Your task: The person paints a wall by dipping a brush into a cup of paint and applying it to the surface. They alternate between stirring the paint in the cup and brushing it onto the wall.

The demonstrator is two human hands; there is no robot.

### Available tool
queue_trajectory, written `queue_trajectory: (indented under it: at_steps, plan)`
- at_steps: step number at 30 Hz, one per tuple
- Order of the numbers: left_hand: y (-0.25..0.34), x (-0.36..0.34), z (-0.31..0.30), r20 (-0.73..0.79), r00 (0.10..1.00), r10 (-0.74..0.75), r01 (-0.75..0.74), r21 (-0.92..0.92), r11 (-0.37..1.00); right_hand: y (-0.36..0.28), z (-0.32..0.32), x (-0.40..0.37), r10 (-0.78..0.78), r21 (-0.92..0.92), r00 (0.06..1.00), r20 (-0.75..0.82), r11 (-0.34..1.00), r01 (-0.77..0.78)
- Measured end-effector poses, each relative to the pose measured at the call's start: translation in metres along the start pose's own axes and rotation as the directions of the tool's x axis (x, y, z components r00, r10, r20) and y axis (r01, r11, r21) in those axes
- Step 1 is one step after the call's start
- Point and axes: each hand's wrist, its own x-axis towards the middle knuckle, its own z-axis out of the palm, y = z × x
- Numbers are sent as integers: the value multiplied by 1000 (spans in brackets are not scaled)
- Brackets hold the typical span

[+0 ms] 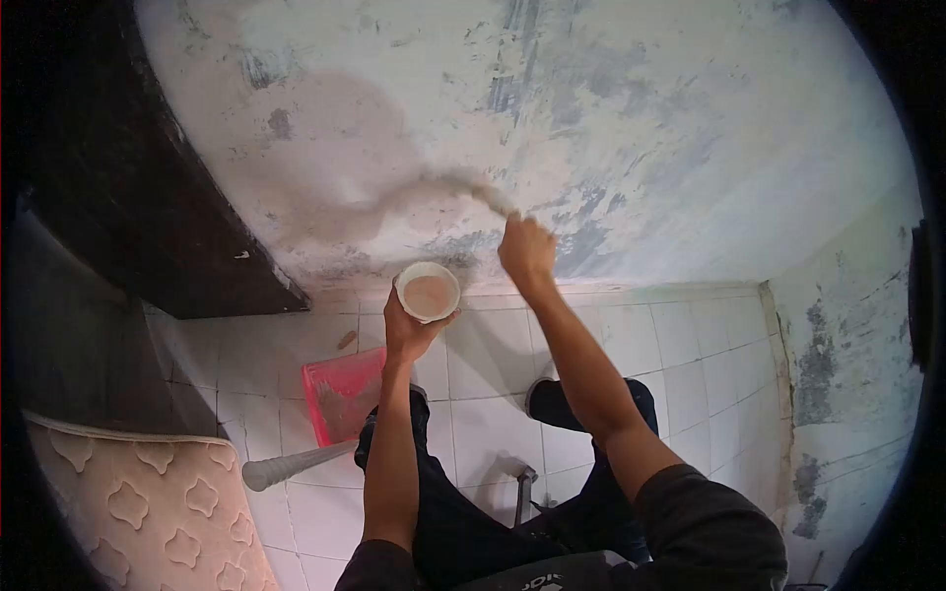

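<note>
My left hand [409,333] is wrapped around a small white bowl [402,288] and holds it upright near the foot of the wall. Pinkish-beige paint [429,295] lies inside the bowl. Up and to the right, my right hand [527,248] is closed around the pale handle of a paintbrush [493,200]. The brush points up and left against the patchy white wall [394,128]; its bristle end is blurred and merges with a shadow. Damp-looking, darker pinkish patches show on the wall left of the brush.
A pink dustpan [313,399] lies on the white tiled floor [493,355], near a grey tube-like pole [286,468]. A quilted beige mattress [158,502] is at lower left, a dark wooden panel [138,167] at left. Another patchy wall [852,394] rises at right.
</note>
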Motion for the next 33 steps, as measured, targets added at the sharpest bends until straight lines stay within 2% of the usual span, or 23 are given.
queue_trajectory:
  at_steps: [2, 5, 7, 8, 10, 11, 13, 17, 20, 22, 23, 25, 26, 28, 29, 31, 33]
  plan:
    - [4, 3, 1, -12, 1000, 24, -24, -29, 999, 0, -47, 21, 22, 48, 996, -87, 999, -18]
    - [-1, 0, 2, -3, 1000, 23, -23, 58, 998, 0, -111, 35, 11, 46, 985, -173, 999, -3]
    - [-8, 0, 4, -6, 1000, -11, 10, -82, 997, 0, -144, 41, 2, 45, 950, -311, 999, 13]
    - [-10, -1, 5, -9, 1000, -3, 3, -87, 996, 0, -163, 43, -1, 42, 948, -319, 999, 15]
    - [-10, -2, 7, 0, 999, -54, 53, -208, 977, 0, -197, 44, 34, 57, 905, -424, 998, -11]
    - [-14, -3, 7, -2, 999, -47, 46, -212, 976, -1, -209, 43, 32, 53, 902, -431, 999, -10]
    - [-21, -1, 6, -7, 1000, 9, -10, -87, 996, -3, -231, 41, 70, 76, 812, -579, 997, -31]
    - [-20, -4, 8, 3, 999, -42, 42, -158, 987, -12, -242, 47, 97, 47, 806, -584, 995, -86]
    - [-13, -5, 9, -4, 999, -41, 39, -154, 987, -23, -209, 57, -15, -68, 938, -345, 998, -9]
    - [-10, -3, 7, -10, 1000, 21, -21, -75, 997, -31, -177, 56, -136, -179, 946, -294, 980, 86]
    - [-12, -1, 6, -16, 1000, 20, -21, -75, 997, -31, -163, 57, -143, -179, 945, -294, 979, 92]
    - [-16, -3, 7, -19, 1000, 9, -10, -49, 999, -34, -143, 49, -170, -146, 973, -156, 978, 147]
    - [-16, -6, 6, -19, 1000, 3, -4, -49, 999, -34, -130, 45, -170, -146, 974, -150, 978, 149]
    - [-4, -5, 3, -26, 1000, 5, -6, -29, 1000, -33, -102, 44, -166, -132, 986, 25, 977, 168]
    - [-10, -4, 4, -28, 1000, 8, -9, -28, 1000, -32, -86, 43, -169, -131, 985, 21, 977, 170]
    - [-30, -3, 6, -24, 999, 38, -41, -167, 985, -30, -48, 43, -153, -82, 971, 183, 982, 170]
    - [-11, -3, 4, -31, 999, 10, -16, -204, 979, -26, -19, 40, -189, -80, 957, 218, 974, 211]
